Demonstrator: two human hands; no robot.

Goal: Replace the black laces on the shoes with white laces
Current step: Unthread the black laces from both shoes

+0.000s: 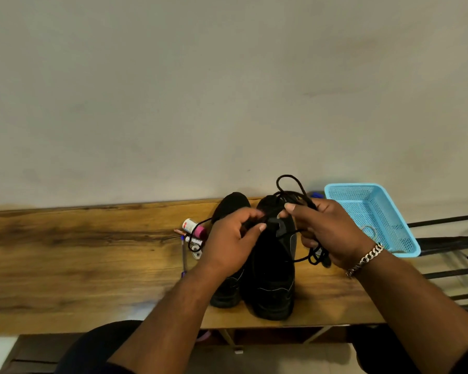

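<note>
1. Our left hand (231, 236) and right hand (324, 230) both pinch the thin black cord lace (289, 182).
2. The pair of black leather shoes (270, 279) sits at six o'clock on the long wooden bench (79, 252).
3. We judge the loose loops may knot if we tug hard.

Two black shoes and a loose black lace on a wooden bench

The shoes (270, 282) stand side by side, toes toward the wall; the black lace (292, 182) loops above the right shoe, trailing off both sides.
</note>
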